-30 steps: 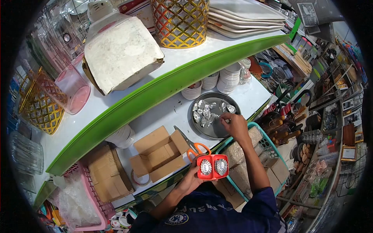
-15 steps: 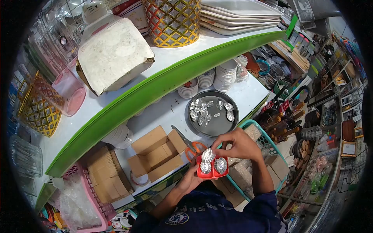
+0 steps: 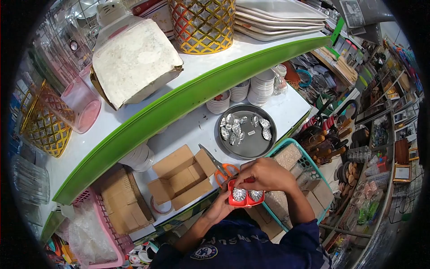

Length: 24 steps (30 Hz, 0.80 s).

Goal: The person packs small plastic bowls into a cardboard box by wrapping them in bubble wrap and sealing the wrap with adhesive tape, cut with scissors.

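My left hand [image 3: 218, 207] holds a small red tray [image 3: 244, 201] from its left side, in front of my chest. Two fluted silver moulds [image 3: 239, 194] show in the tray's front compartments. Over the tray's back part is my right hand [image 3: 264, 174], fingers pinched together; whatever is between them is hidden. Beyond the hands a round dark pan [image 3: 257, 145] holds several small silver moulds [image 3: 234, 129]. Scissors with orange handles [image 3: 227, 172] lie just behind the tray, beside an open cardboard box [image 3: 181, 177].
A green-edged shelf [image 3: 179, 99] crosses above the work surface, bearing a white box [image 3: 134, 58] and stacked trays [image 3: 277, 20]. White cups [image 3: 261, 87] stand behind the pan. A teal basket [image 3: 286, 145] is at the right, a pink basket [image 3: 107, 224] at the left.
My right hand has moved left and down over the red tray. The silver mould that was at its fingertips is no longer visible there.
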{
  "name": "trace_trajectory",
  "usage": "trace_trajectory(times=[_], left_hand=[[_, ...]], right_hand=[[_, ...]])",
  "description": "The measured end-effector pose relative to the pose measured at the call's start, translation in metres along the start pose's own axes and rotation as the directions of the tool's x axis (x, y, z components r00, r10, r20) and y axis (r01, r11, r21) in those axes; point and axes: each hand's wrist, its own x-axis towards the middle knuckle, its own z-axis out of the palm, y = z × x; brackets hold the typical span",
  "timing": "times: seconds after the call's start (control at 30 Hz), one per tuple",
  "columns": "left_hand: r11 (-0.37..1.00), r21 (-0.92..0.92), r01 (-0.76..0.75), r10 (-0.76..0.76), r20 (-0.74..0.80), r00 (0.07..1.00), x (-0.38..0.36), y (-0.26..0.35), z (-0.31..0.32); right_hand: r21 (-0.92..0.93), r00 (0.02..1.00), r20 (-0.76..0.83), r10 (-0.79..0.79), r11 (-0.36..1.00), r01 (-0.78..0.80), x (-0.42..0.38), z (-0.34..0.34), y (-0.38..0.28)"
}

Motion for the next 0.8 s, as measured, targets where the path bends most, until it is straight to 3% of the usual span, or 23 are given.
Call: trace_trajectory(times=[0.17,0.27,0.4,0.47,0.5,0.53,0.63,0.77,0.8], left_hand=[[1.0,0.001,-0.003,0.003,0.001,1.0,-0.001,-0.001,-0.003],[1.0,-0.01,-0.016,0.016,0.006,1.0,-0.003,0.002,0.001],[0.999,0.0,-0.047,0.047,-0.001,0.999,-0.007,0.002,0.002],[0.999,0.007,-0.047,0.048,-0.011,0.999,-0.007,-0.001,-0.003],[0.999,0.015,-0.046,0.046,-0.021,0.999,-0.008,-0.001,-0.004],[0.999,0.014,-0.045,0.045,-0.021,0.999,-0.009,-0.001,-0.004],[0.999,-0.003,-0.048,0.048,-0.013,0.999,-0.009,0.0,-0.003],[0.999,-0.01,-0.045,0.045,0.016,0.999,-0.01,0.004,0.004],[0.999,-0.005,-0.04,0.04,0.013,0.999,-0.01,0.005,0.004]], right_hand=[[0.016,0.997,-0.06,-0.048,0.999,0.049,0.002,-0.001,0.004],[0.041,0.992,-0.122,0.021,0.999,-0.016,0.004,-0.003,0.012],[0.069,0.949,-0.28,0.148,0.989,-0.134,0.009,-0.002,0.039],[0.106,0.846,-0.388,0.364,0.93,-0.352,0.013,-0.002,0.051],[0.039,0.813,-0.419,0.404,0.903,-0.428,0.014,0.003,0.066],[0.04,0.813,-0.418,0.405,0.903,-0.428,0.015,0.006,0.078],[-0.18,0.699,-0.607,0.377,0.792,-0.583,0.022,0.011,0.105],[-0.222,0.697,-0.626,0.35,0.777,-0.59,0.037,0.016,0.125],[-0.261,0.739,-0.613,0.279,0.811,-0.523,0.043,0.019,0.129]])
